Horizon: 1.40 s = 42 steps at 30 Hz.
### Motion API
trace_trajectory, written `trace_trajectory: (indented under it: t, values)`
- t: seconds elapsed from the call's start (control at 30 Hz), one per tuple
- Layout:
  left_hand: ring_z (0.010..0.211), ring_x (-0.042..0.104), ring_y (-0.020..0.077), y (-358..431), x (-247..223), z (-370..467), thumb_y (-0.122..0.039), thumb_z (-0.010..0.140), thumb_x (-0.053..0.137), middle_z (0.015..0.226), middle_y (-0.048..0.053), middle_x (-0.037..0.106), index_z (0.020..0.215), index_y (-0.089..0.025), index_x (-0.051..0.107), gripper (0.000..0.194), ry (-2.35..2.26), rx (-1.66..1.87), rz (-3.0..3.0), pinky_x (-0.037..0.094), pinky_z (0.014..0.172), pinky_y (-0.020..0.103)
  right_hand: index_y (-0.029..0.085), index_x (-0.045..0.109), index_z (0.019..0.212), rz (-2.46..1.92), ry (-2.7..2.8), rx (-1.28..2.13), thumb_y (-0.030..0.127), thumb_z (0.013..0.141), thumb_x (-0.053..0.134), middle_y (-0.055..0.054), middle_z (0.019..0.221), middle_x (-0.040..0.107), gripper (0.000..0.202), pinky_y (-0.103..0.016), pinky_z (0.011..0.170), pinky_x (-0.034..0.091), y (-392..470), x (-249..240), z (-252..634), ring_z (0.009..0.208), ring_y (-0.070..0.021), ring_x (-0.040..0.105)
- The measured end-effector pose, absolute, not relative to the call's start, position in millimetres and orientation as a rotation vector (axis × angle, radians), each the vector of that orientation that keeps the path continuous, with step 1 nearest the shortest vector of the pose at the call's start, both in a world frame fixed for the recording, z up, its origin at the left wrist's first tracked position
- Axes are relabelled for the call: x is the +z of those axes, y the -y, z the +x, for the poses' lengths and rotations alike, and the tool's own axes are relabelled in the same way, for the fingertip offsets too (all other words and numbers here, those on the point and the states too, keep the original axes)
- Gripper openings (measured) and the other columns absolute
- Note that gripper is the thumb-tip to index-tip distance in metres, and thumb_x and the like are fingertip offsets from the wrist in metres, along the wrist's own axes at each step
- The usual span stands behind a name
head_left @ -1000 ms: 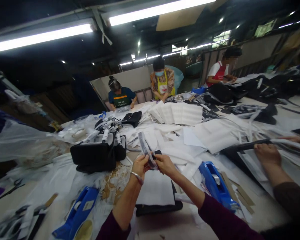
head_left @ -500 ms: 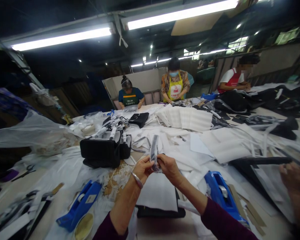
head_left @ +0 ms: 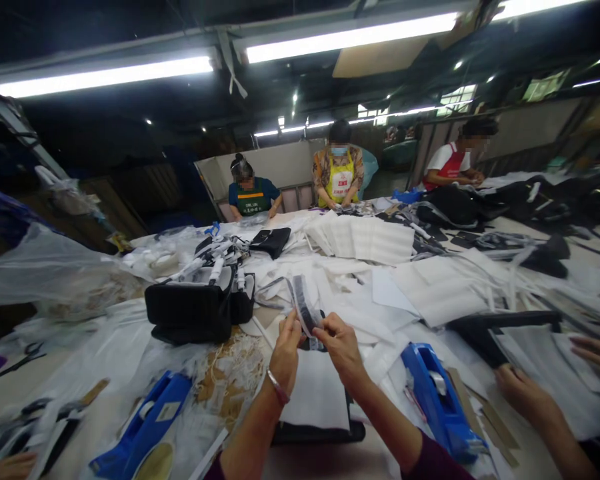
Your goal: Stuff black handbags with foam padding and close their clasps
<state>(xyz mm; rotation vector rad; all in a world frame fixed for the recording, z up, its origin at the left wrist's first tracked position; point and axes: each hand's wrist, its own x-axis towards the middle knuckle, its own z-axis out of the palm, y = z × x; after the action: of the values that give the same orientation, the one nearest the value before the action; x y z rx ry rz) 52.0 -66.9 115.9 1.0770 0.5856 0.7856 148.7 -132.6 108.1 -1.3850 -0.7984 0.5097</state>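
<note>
A dark strap wrapped in clear plastic [head_left: 304, 308] is bent into a loop between my two hands, its upper part standing up. My left hand [head_left: 287, 350], with a silver bracelet at the wrist, pinches its left side. On the lower right side, the fingers and thumb of my right hand [head_left: 341, 343] are closed on the same strap. Below both hands lies a black bag [head_left: 325, 437], largely covered by a white foam sheet [head_left: 314, 390].
Blue tape dispensers stand to the left [head_left: 143, 423] and right [head_left: 443, 400]. Black bags [head_left: 190, 312] sit at left, and white foam sheets [head_left: 365, 237] lie ahead. A co-worker's hand [head_left: 525, 397] is at right; another hand [head_left: 10, 465] shows at lower left. Several people work across the table.
The strap now leans to the left and its loop looks wider. My left fingers have straightened upward along it. At right, the co-worker's hands have moved onto a white sheet on a black bag.
</note>
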Motion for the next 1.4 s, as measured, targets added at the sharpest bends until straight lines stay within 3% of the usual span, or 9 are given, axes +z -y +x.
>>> trace_trajectory:
  t: [0.1,0.3,0.4,0.5,0.73,0.93,1.13,1.3,1.4]
  values:
    - [0.095,0.060,0.0190,58,130,52,-0.041,0.086,0.055,0.117,0.011,0.061,0.119,-0.019,0.060,0.039,-0.510,0.620,0.952,0.050,0.074,0.028,0.019,0.064,0.066,-1.404,0.995,0.358,0.022,0.081,0.057,0.001,0.073,0.044,0.016,-0.028,0.069,0.036,138,107,149,0.072,-0.0141,0.044]
    - [0.080,0.062,0.0167,44,126,59,-0.030,0.072,0.073,0.092,0.011,0.068,0.098,-0.009,0.068,0.034,-0.461,0.533,0.793,0.049,0.069,0.026,0.025,0.069,0.079,-1.568,1.285,0.045,0.018,0.082,0.058,-0.002,0.085,0.054,0.014,-0.037,0.084,0.031,145,107,148,0.088,-0.0195,0.042]
    - [0.090,0.061,0.0168,52,113,65,-0.030,0.070,0.074,0.098,0.007,0.067,0.098,-0.013,0.069,0.033,-0.516,0.736,0.942,0.048,0.080,0.026,0.021,0.066,0.086,-1.640,1.151,0.256,0.017,0.072,0.065,-0.002,0.086,0.055,0.014,-0.034,0.080,0.035,140,111,148,0.085,-0.0190,0.046]
    - [0.105,0.057,0.0187,62,114,70,-0.029,0.073,0.072,0.109,0.006,0.065,0.103,-0.016,0.068,0.033,-0.532,0.834,1.037,0.044,0.092,0.027,0.017,0.058,0.074,-1.577,0.994,0.541,0.019,0.074,0.060,0.001,0.071,0.052,0.002,-0.028,0.065,0.037,131,111,146,0.069,-0.0154,0.046]
    - [0.092,0.063,0.0213,55,131,66,-0.034,0.070,0.073,0.091,0.010,0.069,0.095,-0.010,0.068,0.035,-0.509,0.598,0.843,0.049,0.080,0.028,0.019,0.060,0.071,-1.415,1.258,0.181,0.012,0.082,0.045,-0.004,0.086,0.059,0.020,-0.033,0.083,0.037,138,104,144,0.088,-0.0182,0.048]
    - [0.113,0.055,0.0235,72,110,65,-0.032,0.074,0.069,0.110,0.008,0.066,0.104,-0.018,0.067,0.034,-0.600,0.807,1.054,0.043,0.097,0.032,0.016,0.061,0.078,-1.332,0.857,0.884,0.021,0.070,0.061,0.000,0.073,0.057,0.010,-0.030,0.070,0.043,140,110,145,0.075,-0.0176,0.054]
    - [0.105,0.059,0.0264,72,106,60,-0.041,0.076,0.065,0.109,0.012,0.065,0.111,-0.013,0.063,0.045,-0.600,0.647,1.032,0.044,0.092,0.037,0.019,0.055,0.067,-1.392,1.090,0.320,0.017,0.078,0.051,-0.002,0.079,0.054,0.012,-0.031,0.078,0.040,145,84,135,0.082,-0.0173,0.049]
    - [0.112,0.054,0.0258,81,89,56,-0.047,0.076,0.065,0.113,0.010,0.062,0.109,-0.017,0.064,0.044,-0.674,0.807,1.302,0.037,0.101,0.036,0.018,0.054,0.074,-1.562,0.888,0.665,0.019,0.073,0.058,0.002,0.067,0.048,0.004,-0.025,0.059,0.037,148,77,130,0.063,-0.0136,0.043]
    - [0.115,0.052,0.0248,83,83,54,-0.052,0.078,0.061,0.116,0.010,0.062,0.109,-0.017,0.064,0.047,-0.694,0.758,1.204,0.035,0.104,0.035,0.018,0.051,0.074,-1.541,0.964,0.516,0.014,0.077,0.050,0.000,0.074,0.051,0.005,-0.027,0.065,0.040,149,69,127,0.071,-0.0154,0.047]
